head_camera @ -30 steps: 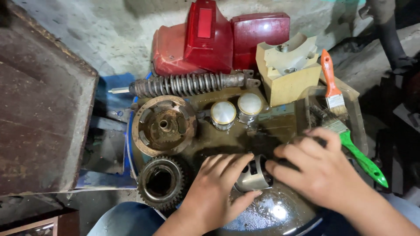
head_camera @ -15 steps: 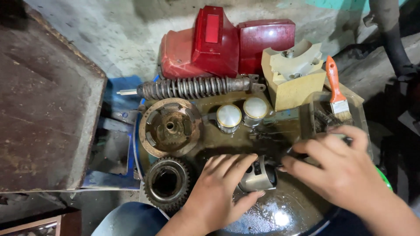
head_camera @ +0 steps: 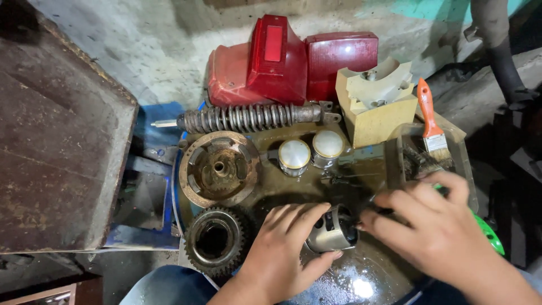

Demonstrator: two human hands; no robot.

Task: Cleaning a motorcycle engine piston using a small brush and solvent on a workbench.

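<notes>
While the left hand [head_camera: 282,254] grips the metal piston [head_camera: 333,229] at the oily tabletop's [head_camera: 271,183] near edge, the right hand [head_camera: 435,223], fingers curled narrow, has moved closer to its crown.

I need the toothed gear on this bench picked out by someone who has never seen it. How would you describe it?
Start at the round, oily metal work surface below the red plastic covers. On its left side lies a rusty round hub; directly below that, nearest the person, is the dark steel gear ring. Unlike the smooth-rimmed hub, it has teeth all around its edge and a wide hollow centre.
</notes>
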